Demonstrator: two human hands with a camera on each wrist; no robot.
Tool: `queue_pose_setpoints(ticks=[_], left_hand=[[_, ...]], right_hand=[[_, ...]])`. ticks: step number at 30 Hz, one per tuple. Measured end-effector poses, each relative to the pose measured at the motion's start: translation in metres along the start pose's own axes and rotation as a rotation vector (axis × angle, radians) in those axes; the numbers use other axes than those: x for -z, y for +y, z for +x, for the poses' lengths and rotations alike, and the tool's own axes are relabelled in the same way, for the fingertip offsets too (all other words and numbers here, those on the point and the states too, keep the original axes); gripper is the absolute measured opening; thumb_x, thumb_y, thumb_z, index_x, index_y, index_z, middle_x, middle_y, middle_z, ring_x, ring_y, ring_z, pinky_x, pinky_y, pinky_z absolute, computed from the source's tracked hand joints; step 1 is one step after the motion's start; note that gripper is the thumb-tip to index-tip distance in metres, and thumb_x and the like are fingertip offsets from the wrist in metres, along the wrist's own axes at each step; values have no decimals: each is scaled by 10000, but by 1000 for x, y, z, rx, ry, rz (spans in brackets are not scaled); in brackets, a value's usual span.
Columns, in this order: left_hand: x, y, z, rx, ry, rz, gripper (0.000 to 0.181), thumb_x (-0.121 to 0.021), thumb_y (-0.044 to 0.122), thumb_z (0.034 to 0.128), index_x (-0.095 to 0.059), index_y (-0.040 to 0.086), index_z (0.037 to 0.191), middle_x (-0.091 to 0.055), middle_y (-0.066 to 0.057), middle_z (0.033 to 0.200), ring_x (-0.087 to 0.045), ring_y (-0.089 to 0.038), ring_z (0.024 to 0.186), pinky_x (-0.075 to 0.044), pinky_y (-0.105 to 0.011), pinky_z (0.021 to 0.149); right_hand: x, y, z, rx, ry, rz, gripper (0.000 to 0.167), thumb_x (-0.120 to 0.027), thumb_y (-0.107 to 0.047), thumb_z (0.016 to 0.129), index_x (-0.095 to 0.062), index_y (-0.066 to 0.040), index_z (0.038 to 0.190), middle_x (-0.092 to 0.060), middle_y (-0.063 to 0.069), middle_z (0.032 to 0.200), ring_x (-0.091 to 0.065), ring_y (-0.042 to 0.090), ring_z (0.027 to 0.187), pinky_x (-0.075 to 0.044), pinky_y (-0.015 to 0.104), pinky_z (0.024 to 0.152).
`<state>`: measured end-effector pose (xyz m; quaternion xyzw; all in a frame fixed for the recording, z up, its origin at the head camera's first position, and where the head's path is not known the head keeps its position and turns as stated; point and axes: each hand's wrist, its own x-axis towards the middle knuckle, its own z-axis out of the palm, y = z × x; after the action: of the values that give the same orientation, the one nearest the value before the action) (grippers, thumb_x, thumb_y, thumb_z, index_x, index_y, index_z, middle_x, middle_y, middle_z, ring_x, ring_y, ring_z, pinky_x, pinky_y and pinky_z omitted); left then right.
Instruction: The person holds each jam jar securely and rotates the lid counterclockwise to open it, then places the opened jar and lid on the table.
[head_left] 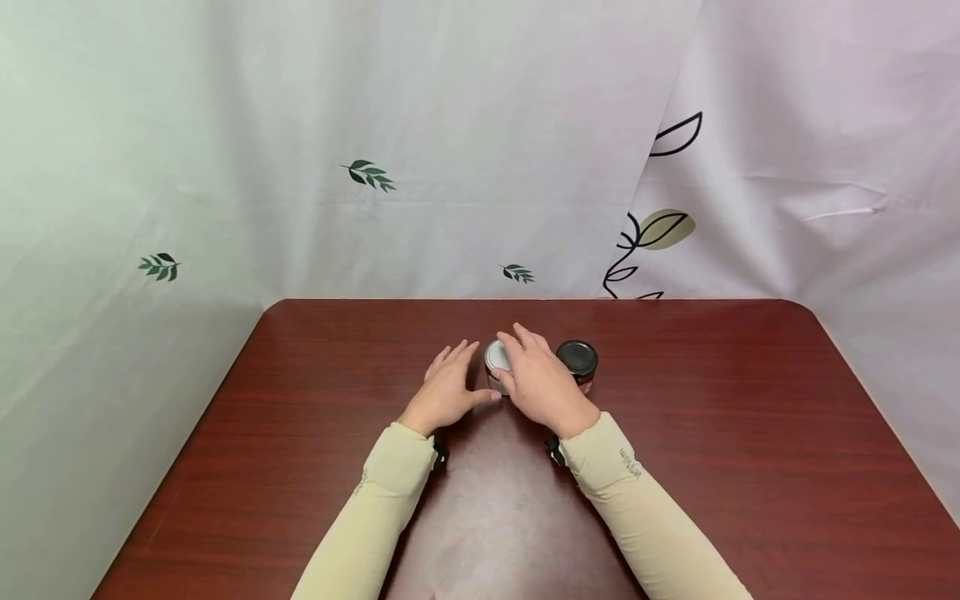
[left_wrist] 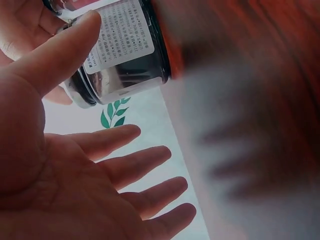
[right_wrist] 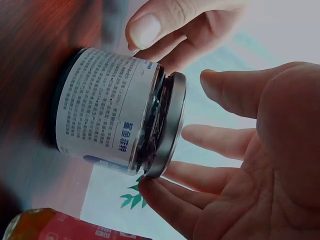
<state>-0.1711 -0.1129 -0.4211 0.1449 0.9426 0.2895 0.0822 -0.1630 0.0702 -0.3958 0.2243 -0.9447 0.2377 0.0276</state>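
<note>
A glass jar (right_wrist: 102, 102) with a white printed label and a silver lid (right_wrist: 172, 125) stands upright on the table, dark contents showing below the lid. My right hand (head_left: 543, 385) is at this lid, its fingers spread and loosely bent; the thumb stands apart from the lid in the right wrist view. To the jar's left is my left hand (head_left: 446, 396), fingers extended and parted, palm facing the jar. Its thumb (left_wrist: 65, 55) lies close in front of the label; contact cannot be made out. A second jar (head_left: 577, 358), black-lidded with a red label, stands just right, partly hidden by my right hand.
Both jars stand toward the far side of a reddish-brown wooden table (head_left: 300, 500). White curtains (head_left: 465, 100) with leaf prints hang behind the table's far edge and along its sides.
</note>
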Motion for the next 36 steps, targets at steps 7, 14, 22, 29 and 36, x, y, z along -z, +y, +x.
queue_pose_setpoints(ticks=[7, 14, 22, 29, 36], left_hand=[[-1, 1, 3, 18, -2, -15, 861, -802, 331, 862, -373, -14, 1524, -365, -226, 1564, -242, -436, 1474, -185, -553, 1188], [-4, 3, 6, 29, 9, -47, 810, -835, 261, 833, -441, -15, 1485, -485, -190, 1488, -343, -413, 1430, -282, -522, 1159], [-6, 4, 10, 24, -5, -25, 762, -841, 220, 829, -480, 10, 1466, -505, -157, 1482, -350, -357, 1447, -305, -510, 1152], [-7, 6, 11, 11, 25, -27, 672, -823, 225, 845, -541, 11, 1417, -584, -181, 1390, -529, -341, 1309, -409, -450, 1087], [-7, 7, 13, 16, 40, -23, 623, -816, 225, 852, -571, -3, 1378, -646, -152, 1303, -595, -317, 1221, -444, -434, 1047]], right_hand=[[-3, -1, 0, -5, -21, 9, 529, -622, -232, 1005, -478, 8, 1455, -402, 296, 1504, -456, 454, 1334, -453, 508, 1033], [-8, 2, 0, -13, -3, 13, 550, -656, -223, 981, -479, 15, 1444, -426, 303, 1474, -497, 462, 1279, -472, 511, 1001], [-10, 1, 0, -39, -6, 43, 593, -677, -226, 969, -456, 19, 1461, -423, 307, 1468, -547, 472, 1205, -473, 516, 986], [-9, -1, -1, -57, -19, 68, 611, -677, -222, 971, -433, 20, 1477, -426, 297, 1460, -550, 457, 1194, -479, 506, 974], [-12, 0, -1, -42, -3, 66, 587, -667, -206, 978, -443, 21, 1472, -475, 268, 1397, -565, 423, 1155, -493, 483, 946]])
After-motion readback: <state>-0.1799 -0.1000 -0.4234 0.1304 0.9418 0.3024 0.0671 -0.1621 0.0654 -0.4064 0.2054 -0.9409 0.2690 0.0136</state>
